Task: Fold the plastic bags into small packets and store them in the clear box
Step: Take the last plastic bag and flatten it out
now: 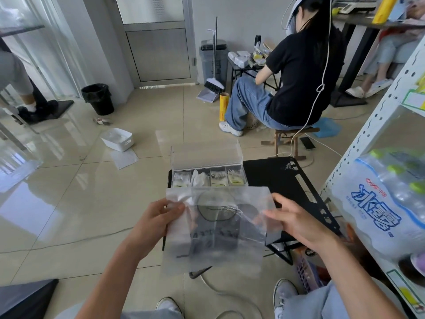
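A translucent plastic bag point(216, 229) with dark print hangs spread out in the air above a small black table point(282, 178). My left hand point(158, 215) pinches its upper left edge. My right hand point(296, 217) grips its upper right edge. Just beyond the bag, a clear box point(207, 166) stands on the table with its lid raised. Its compartments hold several folded bag packets point(216, 178). The bag hides the near part of the table and the front of the box.
A white metal shelf point(377, 125) with a pack of water bottles point(391, 203) stands close on the right. A person on a stool point(289, 72) sits ahead with their back turned. A white bin point(117, 138) and a black trash can point(98, 98) stand on the tiled floor at left.
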`<move>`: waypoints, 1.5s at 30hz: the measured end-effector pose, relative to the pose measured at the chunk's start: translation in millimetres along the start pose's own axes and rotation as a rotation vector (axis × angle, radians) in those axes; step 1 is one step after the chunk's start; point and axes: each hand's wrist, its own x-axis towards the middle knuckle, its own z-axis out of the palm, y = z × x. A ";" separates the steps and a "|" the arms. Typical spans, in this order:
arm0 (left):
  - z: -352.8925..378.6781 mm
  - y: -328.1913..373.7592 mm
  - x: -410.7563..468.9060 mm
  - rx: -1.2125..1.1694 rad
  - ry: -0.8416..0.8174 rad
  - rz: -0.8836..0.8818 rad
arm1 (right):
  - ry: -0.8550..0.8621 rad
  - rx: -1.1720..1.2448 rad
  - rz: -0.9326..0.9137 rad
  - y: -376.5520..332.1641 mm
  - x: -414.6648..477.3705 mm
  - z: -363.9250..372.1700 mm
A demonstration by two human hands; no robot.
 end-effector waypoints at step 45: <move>6.8 0.9 5.2 -0.166 0.013 0.028 | 0.101 0.248 -0.098 7.5 2.9 -4.4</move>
